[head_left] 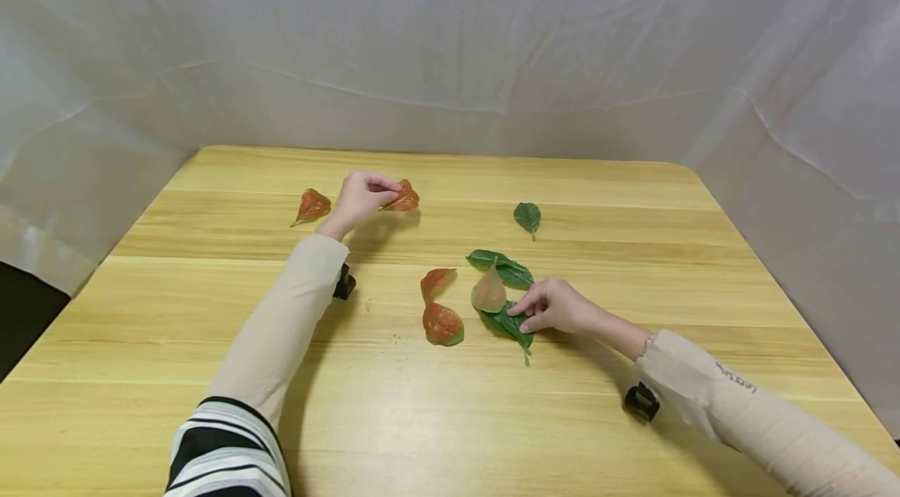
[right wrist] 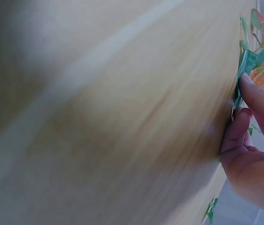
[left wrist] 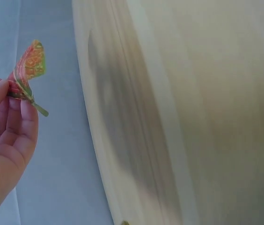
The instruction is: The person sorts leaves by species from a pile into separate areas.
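A red-orange leaf (head_left: 404, 198) with yellowish veins is pinched between the thumb and fingertips of my left hand (head_left: 362, 198), raised over the far left of the table. In the left wrist view the same leaf (left wrist: 30, 65) shows folded lengthwise, its green stem pointing down. My right hand (head_left: 562, 307) has thumb and index finger at a green leaf (head_left: 520, 325) lying on the pile near the middle. The right wrist view shows the thumb on that green leaf (right wrist: 248, 63), close to the tabletop. A reddish-green leaf (head_left: 489, 291) overlaps the pile beside the fingers.
Two red leaves (head_left: 443, 323) lie left of the pile, and green leaves (head_left: 501, 266) lie at its far side. One red leaf (head_left: 311, 206) is at far left, one green leaf (head_left: 527, 217) at the back. White curtains (head_left: 450, 51) surround the wooden table (head_left: 422, 419).
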